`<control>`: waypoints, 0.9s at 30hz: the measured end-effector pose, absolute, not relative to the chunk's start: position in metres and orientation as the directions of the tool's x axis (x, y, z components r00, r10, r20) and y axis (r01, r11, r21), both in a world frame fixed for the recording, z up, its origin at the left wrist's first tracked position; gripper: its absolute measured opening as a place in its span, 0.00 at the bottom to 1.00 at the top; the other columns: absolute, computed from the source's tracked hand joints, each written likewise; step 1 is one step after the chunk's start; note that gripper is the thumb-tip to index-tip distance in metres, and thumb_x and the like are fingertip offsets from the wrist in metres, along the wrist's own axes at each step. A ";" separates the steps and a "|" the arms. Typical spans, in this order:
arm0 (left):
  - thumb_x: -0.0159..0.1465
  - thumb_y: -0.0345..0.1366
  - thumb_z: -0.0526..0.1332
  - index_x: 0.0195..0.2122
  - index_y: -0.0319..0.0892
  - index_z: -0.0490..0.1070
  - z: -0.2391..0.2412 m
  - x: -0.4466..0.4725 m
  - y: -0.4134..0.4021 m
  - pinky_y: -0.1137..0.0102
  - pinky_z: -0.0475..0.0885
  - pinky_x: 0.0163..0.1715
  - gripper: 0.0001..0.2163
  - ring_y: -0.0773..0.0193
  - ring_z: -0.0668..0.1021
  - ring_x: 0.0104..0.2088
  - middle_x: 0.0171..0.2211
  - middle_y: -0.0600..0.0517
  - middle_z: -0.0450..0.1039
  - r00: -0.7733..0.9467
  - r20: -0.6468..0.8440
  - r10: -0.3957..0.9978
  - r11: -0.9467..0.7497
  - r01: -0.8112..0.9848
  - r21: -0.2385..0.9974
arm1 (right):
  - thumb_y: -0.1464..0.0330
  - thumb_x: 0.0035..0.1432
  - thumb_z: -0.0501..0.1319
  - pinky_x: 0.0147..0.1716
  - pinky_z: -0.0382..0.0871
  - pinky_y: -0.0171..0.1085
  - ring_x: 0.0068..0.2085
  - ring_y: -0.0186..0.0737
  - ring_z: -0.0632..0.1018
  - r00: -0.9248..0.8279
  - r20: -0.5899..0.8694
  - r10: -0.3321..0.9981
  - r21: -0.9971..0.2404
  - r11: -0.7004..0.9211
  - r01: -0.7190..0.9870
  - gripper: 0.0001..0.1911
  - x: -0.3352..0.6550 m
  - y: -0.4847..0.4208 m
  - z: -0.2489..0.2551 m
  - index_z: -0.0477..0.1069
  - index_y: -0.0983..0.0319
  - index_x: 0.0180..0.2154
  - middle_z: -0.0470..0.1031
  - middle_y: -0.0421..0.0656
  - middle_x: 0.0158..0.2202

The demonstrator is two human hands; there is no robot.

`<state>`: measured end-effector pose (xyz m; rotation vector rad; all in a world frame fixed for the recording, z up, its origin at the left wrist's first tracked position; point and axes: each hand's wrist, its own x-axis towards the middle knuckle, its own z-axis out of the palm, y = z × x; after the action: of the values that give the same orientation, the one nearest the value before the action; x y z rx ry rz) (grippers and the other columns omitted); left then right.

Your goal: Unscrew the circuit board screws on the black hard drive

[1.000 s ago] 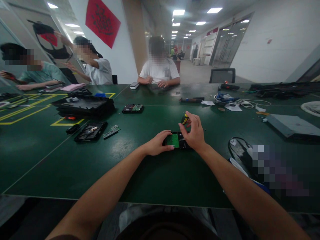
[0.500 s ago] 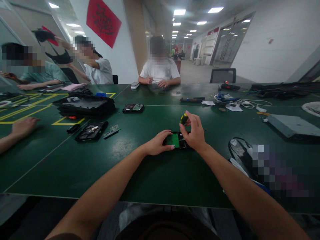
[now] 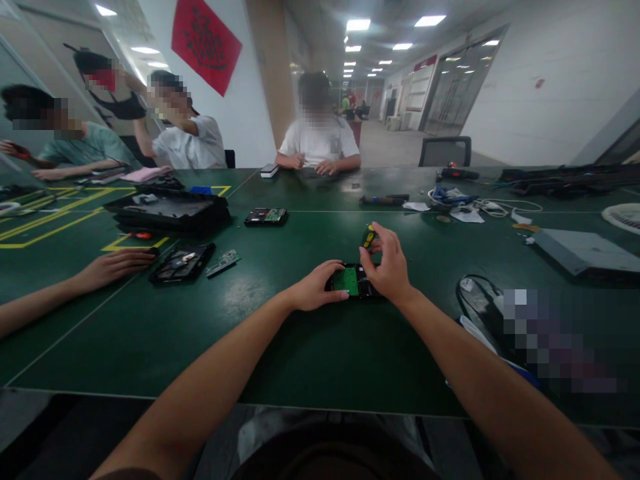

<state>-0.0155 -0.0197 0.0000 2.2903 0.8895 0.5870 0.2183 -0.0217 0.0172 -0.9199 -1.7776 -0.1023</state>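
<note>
A hard drive (image 3: 352,281) with a green circuit board lies on the table in front of me. My left hand (image 3: 320,287) grips its left end, thumb along the near edge and fingers over the far edge. In my right hand (image 3: 390,265) is a screwdriver (image 3: 369,236) with a yellow and black handle, held upright between thumb and fingers above the drive's right part. The screwdriver's tip is hidden behind my right hand.
A second hard drive (image 3: 266,217) lies farther back. To the left are an opened black casing (image 3: 183,263), a small circuit board (image 3: 223,264) and stacked black trays (image 3: 167,211). A co-worker's hand (image 3: 120,261) reaches in there. A grey metal box (image 3: 585,252) and cables (image 3: 493,207) are at right.
The co-worker's hand at the left has moved right, onto the small black object beside the opened casing. My two hands, the drive and the screwdriver look almost unmoved.
</note>
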 end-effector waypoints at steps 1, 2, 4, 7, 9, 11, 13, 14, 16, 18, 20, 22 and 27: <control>0.61 0.52 0.67 0.66 0.43 0.60 0.000 -0.016 -0.020 0.49 0.60 0.68 0.35 0.45 0.64 0.68 0.69 0.38 0.58 0.678 0.182 0.712 -0.594 0.444 0.671 | 0.69 0.64 0.61 0.42 0.82 0.50 0.42 0.45 0.78 -0.117 0.842 0.526 -0.350 0.698 0.625 0.35 0.218 -0.022 0.017 0.53 0.51 0.69 0.66 0.51 0.58; 0.61 0.52 0.67 0.66 0.42 0.60 -0.001 -0.016 -0.019 0.50 0.59 0.68 0.35 0.45 0.63 0.68 0.69 0.38 0.58 0.679 0.185 0.710 -0.597 0.442 0.669 | 0.69 0.64 0.62 0.41 0.82 0.49 0.42 0.45 0.78 -0.116 0.846 0.521 -0.346 0.700 0.625 0.35 0.218 -0.021 0.017 0.53 0.51 0.68 0.66 0.51 0.58; 0.61 0.52 0.67 0.66 0.41 0.61 -0.001 -0.016 -0.019 0.50 0.59 0.69 0.35 0.46 0.63 0.68 0.68 0.38 0.58 0.683 0.189 0.706 -0.603 0.440 0.665 | 0.69 0.64 0.62 0.42 0.81 0.49 0.42 0.44 0.78 -0.123 0.846 0.519 -0.343 0.705 0.621 0.35 0.218 -0.022 0.017 0.53 0.52 0.68 0.66 0.51 0.58; 0.61 0.52 0.67 0.65 0.42 0.61 -0.001 -0.016 -0.019 0.50 0.59 0.68 0.35 0.46 0.64 0.68 0.68 0.38 0.58 0.680 0.181 0.710 -0.598 0.448 0.665 | 0.70 0.65 0.60 0.44 0.81 0.50 0.42 0.43 0.79 -0.127 0.837 0.532 -0.358 0.708 0.608 0.34 0.218 -0.021 0.017 0.53 0.52 0.68 0.65 0.51 0.59; 0.62 0.53 0.67 0.66 0.42 0.60 -0.001 -0.016 -0.019 0.50 0.59 0.68 0.35 0.46 0.64 0.68 0.68 0.38 0.58 0.678 0.173 0.714 -0.592 0.453 0.666 | 0.69 0.64 0.61 0.43 0.81 0.49 0.42 0.43 0.78 -0.116 0.840 0.530 -0.361 0.705 0.610 0.33 0.218 -0.021 0.017 0.54 0.52 0.67 0.65 0.51 0.58; 0.62 0.53 0.67 0.66 0.42 0.60 -0.001 -0.016 -0.020 0.50 0.58 0.69 0.36 0.45 0.63 0.69 0.69 0.38 0.57 0.679 0.173 0.714 -0.592 0.453 0.666 | 0.69 0.64 0.62 0.40 0.81 0.48 0.41 0.43 0.78 -0.110 0.847 0.520 -0.351 0.703 0.619 0.33 0.219 -0.021 0.017 0.54 0.52 0.66 0.66 0.50 0.57; 0.62 0.52 0.67 0.66 0.43 0.60 -0.001 -0.016 -0.020 0.49 0.58 0.69 0.35 0.45 0.63 0.69 0.69 0.38 0.57 0.680 0.176 0.712 -0.594 0.449 0.667 | 0.69 0.63 0.63 0.41 0.81 0.47 0.42 0.43 0.78 -0.116 0.850 0.514 -0.343 0.706 0.619 0.33 0.219 -0.021 0.017 0.54 0.53 0.66 0.66 0.50 0.57; 0.62 0.52 0.67 0.66 0.43 0.60 -0.002 -0.016 -0.020 0.49 0.58 0.69 0.35 0.45 0.63 0.69 0.69 0.38 0.57 0.680 0.178 0.711 -0.595 0.448 0.667 | 0.69 0.63 0.62 0.42 0.81 0.48 0.42 0.43 0.78 -0.120 0.849 0.514 -0.342 0.710 0.615 0.33 0.219 -0.021 0.017 0.54 0.53 0.67 0.65 0.51 0.58; 0.62 0.52 0.67 0.66 0.42 0.60 -0.002 -0.016 -0.020 0.50 0.59 0.69 0.36 0.45 0.63 0.69 0.69 0.38 0.57 0.680 0.183 0.710 -0.599 0.446 0.665 | 0.71 0.64 0.61 0.45 0.80 0.48 0.43 0.43 0.79 -0.127 0.846 0.518 -0.348 0.717 0.604 0.34 0.219 -0.021 0.017 0.53 0.54 0.67 0.65 0.51 0.59; 0.62 0.53 0.67 0.66 0.41 0.60 -0.002 -0.016 -0.019 0.50 0.59 0.69 0.36 0.45 0.63 0.69 0.69 0.38 0.57 0.683 0.183 0.708 -0.603 0.448 0.660 | 0.71 0.64 0.60 0.45 0.80 0.48 0.42 0.42 0.79 -0.127 0.844 0.521 -0.351 0.716 0.604 0.33 0.219 -0.021 0.017 0.53 0.54 0.68 0.65 0.51 0.59; 0.62 0.53 0.67 0.66 0.41 0.60 -0.002 -0.016 -0.019 0.51 0.58 0.69 0.36 0.45 0.63 0.69 0.69 0.38 0.57 0.685 0.180 0.706 -0.604 0.451 0.657 | 0.71 0.64 0.62 0.43 0.81 0.48 0.42 0.43 0.78 -0.121 0.846 0.519 -0.344 0.705 0.621 0.34 0.219 -0.021 0.017 0.54 0.54 0.67 0.65 0.51 0.58; 0.62 0.53 0.67 0.66 0.42 0.60 -0.002 -0.016 -0.018 0.51 0.59 0.69 0.36 0.45 0.63 0.69 0.69 0.38 0.57 0.686 0.178 0.705 -0.604 0.451 0.657 | 0.70 0.63 0.63 0.40 0.81 0.48 0.42 0.44 0.78 -0.117 0.850 0.514 -0.332 0.695 0.638 0.35 0.219 -0.021 0.017 0.55 0.53 0.67 0.66 0.51 0.56; 0.62 0.53 0.67 0.66 0.42 0.60 -0.004 -0.016 -0.018 0.50 0.58 0.69 0.36 0.45 0.62 0.69 0.69 0.38 0.57 0.683 0.181 0.708 -0.601 0.448 0.662 | 0.72 0.64 0.61 0.45 0.81 0.50 0.44 0.45 0.78 -0.146 0.843 0.518 -0.326 0.708 0.627 0.35 0.220 -0.022 0.019 0.54 0.52 0.69 0.66 0.51 0.58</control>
<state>-0.0161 -0.0176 -0.0043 2.3062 0.8855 0.5806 0.2195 -0.0223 0.0192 -0.9034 -1.8007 -0.1218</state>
